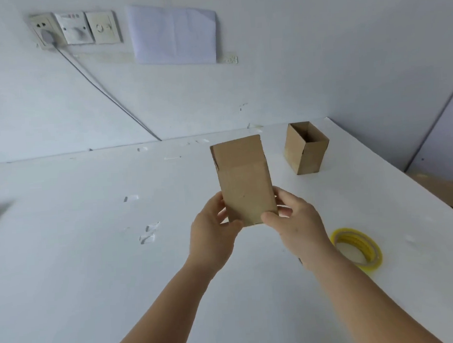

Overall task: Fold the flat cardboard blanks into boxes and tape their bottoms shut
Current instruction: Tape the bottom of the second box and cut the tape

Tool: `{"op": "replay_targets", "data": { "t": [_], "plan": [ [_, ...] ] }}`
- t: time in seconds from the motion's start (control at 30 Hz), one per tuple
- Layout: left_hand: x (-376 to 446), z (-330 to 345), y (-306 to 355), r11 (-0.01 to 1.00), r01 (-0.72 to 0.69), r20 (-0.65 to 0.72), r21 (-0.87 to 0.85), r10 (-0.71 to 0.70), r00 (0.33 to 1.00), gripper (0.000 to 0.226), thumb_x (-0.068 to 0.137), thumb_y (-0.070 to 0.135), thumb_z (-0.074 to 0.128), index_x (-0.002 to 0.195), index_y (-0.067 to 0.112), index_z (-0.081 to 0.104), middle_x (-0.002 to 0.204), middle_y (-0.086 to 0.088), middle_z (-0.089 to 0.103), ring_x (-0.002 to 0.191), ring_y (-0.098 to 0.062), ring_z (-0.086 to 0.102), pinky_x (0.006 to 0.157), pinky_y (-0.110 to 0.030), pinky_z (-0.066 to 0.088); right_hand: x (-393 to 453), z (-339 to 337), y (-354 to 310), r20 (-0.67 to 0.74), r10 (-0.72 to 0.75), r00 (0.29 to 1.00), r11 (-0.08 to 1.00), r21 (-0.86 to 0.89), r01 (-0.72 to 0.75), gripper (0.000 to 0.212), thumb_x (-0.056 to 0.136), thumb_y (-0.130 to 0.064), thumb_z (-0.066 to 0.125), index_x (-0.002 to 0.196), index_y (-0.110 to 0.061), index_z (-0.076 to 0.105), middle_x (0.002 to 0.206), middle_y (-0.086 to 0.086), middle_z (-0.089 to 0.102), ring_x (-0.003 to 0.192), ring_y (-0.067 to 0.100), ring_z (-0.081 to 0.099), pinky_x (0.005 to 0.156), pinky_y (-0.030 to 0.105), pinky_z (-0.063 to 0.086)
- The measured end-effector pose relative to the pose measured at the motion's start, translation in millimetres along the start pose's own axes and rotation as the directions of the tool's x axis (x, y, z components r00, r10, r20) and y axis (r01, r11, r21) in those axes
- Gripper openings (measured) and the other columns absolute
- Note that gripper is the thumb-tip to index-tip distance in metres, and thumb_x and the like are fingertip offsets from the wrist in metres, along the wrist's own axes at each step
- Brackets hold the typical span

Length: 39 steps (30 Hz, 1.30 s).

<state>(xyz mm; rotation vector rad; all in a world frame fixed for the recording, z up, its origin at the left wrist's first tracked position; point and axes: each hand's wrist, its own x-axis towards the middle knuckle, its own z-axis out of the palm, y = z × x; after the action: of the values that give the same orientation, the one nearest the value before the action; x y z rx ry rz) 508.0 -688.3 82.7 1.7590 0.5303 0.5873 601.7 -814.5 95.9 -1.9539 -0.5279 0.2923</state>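
Two bare hands hold a flat cardboard blank (pixel 243 181) upright in the air above a white counter (pixel 79 262), roughly at the middle of the view. The left hand (pixel 213 233) grips the blank's lower left corner, thumb across the front face and fingers curled behind. The right hand (pixel 295 225) pinches the lower right corner the same way, thumb on the front. Holding only the bottom corners leaves most of the blank free, which looks like a grip for squeezing the flattened sleeve open into a tube; it appears not yet opened, with one broad brown face toward the camera and a crease across it near the top marking the upper flaps. Beyond the blank and to its right, well apart from it, an already formed cardboard box (pixel 305 149) stands on the counter with its open mouth upward, probably set aside as finished work, though its bottom cannot be seen. Nearer than the blank and to its right, just past the right wrist, a roll of clear tape on a yellow core (pixel 358 248) lies flat on the counter, within easy reach for sealing the bottom flaps. Small torn scraps of tape (pixel 148 234) stick to the counter left of the blank. On the wall behind the blank are a row of wall sockets (pixel 76 27) with a grey cable (pixel 101 86) running down, and a taped-up sheet of paper (pixel 174 34).
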Motion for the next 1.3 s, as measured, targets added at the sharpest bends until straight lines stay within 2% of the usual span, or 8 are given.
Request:
{"op": "replay_targets", "data": {
  "t": [0.07,0.2,0.43,0.67,0.93,1.07,1.13,1.3],
  "plan": [
    [10.8,5.6,-0.3,0.998,-0.009,-0.022,0.060,0.010,1.000,0.054,0.080,0.000,0.058,0.116,0.039,0.061,0.100,0.025,0.069,0.098,0.007,0.063,0.077,-0.010,0.050,12.4,1.4,4.5,-0.033,-0.009,0.999,0.999,-0.049,0.008,0.053,0.083,-0.020,0.062,0.134,-0.030,0.051,0.119,-0.010,0.060,0.102,0.005,0.058,0.083,0.026,0.051],
    [39.0,21.2,2.8,0.983,-0.047,-0.013,0.176,0.050,0.999,0.049,0.082,0.001,0.052,0.114,0.037,0.063,0.089,0.028,0.066,0.090,0.011,0.060,0.069,0.000,0.042,39.0,0.2,22.8,-0.079,-0.012,0.997,0.993,-0.121,0.002,0.047,0.084,-0.020,0.061,0.130,-0.030,0.056,0.107,-0.016,0.066,0.092,0.002,0.060,0.068,0.014,0.044],
    [104.1,72.0,-12.7,0.964,0.021,-0.068,0.266,-0.003,0.998,0.041,0.084,0.005,0.050,0.115,0.028,0.064,0.090,0.014,0.067,0.089,-0.005,0.064,0.068,-0.011,0.046,108.9,-9.7,57.9,-0.208,-0.079,0.975,0.961,-0.275,0.019,0.047,0.090,-0.024,0.060,0.137,-0.023,0.051,0.119,-0.003,0.064,0.097,0.011,0.059,0.079,0.022,0.048],
    [177.5,132.6,-35.0,0.938,0.101,-0.108,0.333,-0.069,0.992,0.048,0.086,0.005,0.046,0.122,0.032,0.063,0.087,0.011,0.067,0.078,-0.009,0.062,0.064,-0.016,0.048,187.1,-17.9,104.8,-0.281,-0.079,0.957,0.963,-0.268,0.001,0.041,0.089,-0.013,0.063,0.130,-0.014,0.058,0.102,0.001,0.062,0.087,0.012,0.059,0.078,0.022,0.050],
    [224.3,178.8,-79.3,0.892,0.208,-0.143,0.402,-0.163,0.976,0.040,0.090,0.009,0.047,0.119,0.030,0.063,0.097,0.010,0.070,0.080,-0.010,0.061,0.062,-0.015,0.043,239.9,-16.7,155.9,-0.235,0.007,0.972,0.979,-0.194,-0.054,0.023,0.094,-0.015,0.056,0.115,-0.014,0.063,0.100,-0.002,0.069,0.092,0.016,0.064,0.075,0.022,0.048],
    [239.2,193.2,-89.6,0.873,0.213,-0.151,0.439,-0.162,0.975,0.022,0.089,0.011,0.048,0.098,0.024,0.064,0.088,0.007,0.070,0.073,-0.012,0.057,0.057,-0.019,0.039,252.8,-13.5,169.8,-0.157,0.008,0.988,0.980,-0.194,-0.039,0.040,0.095,-0.016,0.052,0.135,-0.012,0.051,0.124,0.001,0.064,0.115,0.018,0.060,0.096,0.029,0.049],
    [246.3,198.9,-91.2,0.864,0.240,-0.163,0.443,-0.186,0.969,0.020,0.089,0.013,0.048,0.091,0.026,0.062,0.084,0.007,0.069,0.076,-0.016,0.058,0.067,-0.028,0.047,258.7,-15.2,172.0,-0.106,0.036,0.994,0.978,-0.199,-0.056,0.049,0.095,-0.012,0.052,0.142,-0.012,0.041,0.135,0.002,0.056,0.124,0.018,0.053,0.103,0.029,0.044],
    [254.1,205.2,-91.6,0.859,0.254,-0.179,0.445,-0.193,0.965,0.018,0.090,0.015,0.047,0.088,0.023,0.063,0.081,0.002,0.069,0.078,-0.019,0.059,0.072,-0.036,0.049,267.6,-21.1,172.9,-0.010,0.070,0.997,0.965,-0.253,-0.071,0.057,0.095,-0.013,0.051,0.148,-0.013,0.029,0.147,0.003,0.043,0.133,0.019,0.043,0.106,0.024,0.034]
  ]
}}
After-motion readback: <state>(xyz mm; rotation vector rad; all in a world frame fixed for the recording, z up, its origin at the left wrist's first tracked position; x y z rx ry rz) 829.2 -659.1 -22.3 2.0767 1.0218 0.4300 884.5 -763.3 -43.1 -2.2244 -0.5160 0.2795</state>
